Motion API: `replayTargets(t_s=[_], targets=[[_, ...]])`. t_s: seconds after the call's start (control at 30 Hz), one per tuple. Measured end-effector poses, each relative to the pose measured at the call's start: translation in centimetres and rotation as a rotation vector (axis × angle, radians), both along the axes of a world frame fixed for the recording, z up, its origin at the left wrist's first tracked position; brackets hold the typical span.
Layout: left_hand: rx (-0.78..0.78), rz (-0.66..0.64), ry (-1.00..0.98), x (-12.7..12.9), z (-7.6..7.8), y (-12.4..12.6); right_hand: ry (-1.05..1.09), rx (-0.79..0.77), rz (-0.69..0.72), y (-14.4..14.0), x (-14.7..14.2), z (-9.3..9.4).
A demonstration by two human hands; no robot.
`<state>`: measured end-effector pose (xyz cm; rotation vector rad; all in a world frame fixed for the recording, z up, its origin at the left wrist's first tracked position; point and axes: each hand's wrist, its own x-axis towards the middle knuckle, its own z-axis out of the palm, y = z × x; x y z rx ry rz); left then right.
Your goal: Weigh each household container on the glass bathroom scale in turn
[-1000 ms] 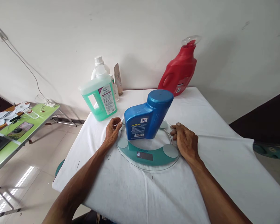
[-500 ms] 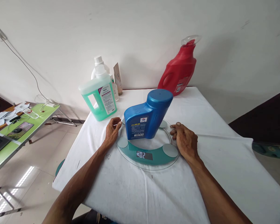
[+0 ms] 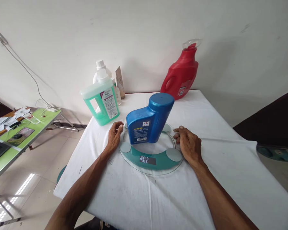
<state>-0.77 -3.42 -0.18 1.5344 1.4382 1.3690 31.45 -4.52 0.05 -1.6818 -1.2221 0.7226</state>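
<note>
A round glass scale (image 3: 146,162) with a teal band lies on the white-clothed table. Its lit display shows digits that look upside down to me. On the scale stands a blue plastic jug (image 3: 144,123) with a wide blue cap and a printed label. My left hand (image 3: 114,135) rests beside the scale's left rim, fingers curled and thumb close to the index finger. At the right rim lies my right hand (image 3: 189,144), its fingers also curled in. Neither hand touches the jug, and I see nothing held in either. Whether the fingertips touch the glass I cannot tell.
A green-filled translucent jug (image 3: 101,102) stands at the back left, before a white-capped bottle (image 3: 100,64) and a beige tube (image 3: 120,82). A red jug (image 3: 181,73) leans by the wall. A green table (image 3: 43,118) with a laptop and papers is at far left.
The view has shifted slightly, so things on the table appear a little further left. My hands, the scale and the blue jug keep their places relative to each other.
</note>
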Motion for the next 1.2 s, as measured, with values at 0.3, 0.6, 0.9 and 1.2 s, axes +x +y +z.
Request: replayTargets(t_s=[0.3, 0.6, 0.9, 1.2], targets=[[-0.014, 0.014, -0.007, 0.1, 0.0, 0.1, 0.009, 0.02, 0.001, 0.0, 0.1, -0.1], [-0.013, 0.017, -0.072, 0.4, 0.2, 0.0, -0.016, 0.048, 0.018, 0.2, 0.4, -0.5], [-0.026, 0.016, -0.111, 0.5, 0.2, -0.1, -0.012, 0.038, 0.012, 0.2, 0.2, -0.6], [0.166, -0.014, -0.123, 0.2, 2.7, -1.2, 0.029, 0.032, 0.001, 0.4, 0.2, -0.3]])
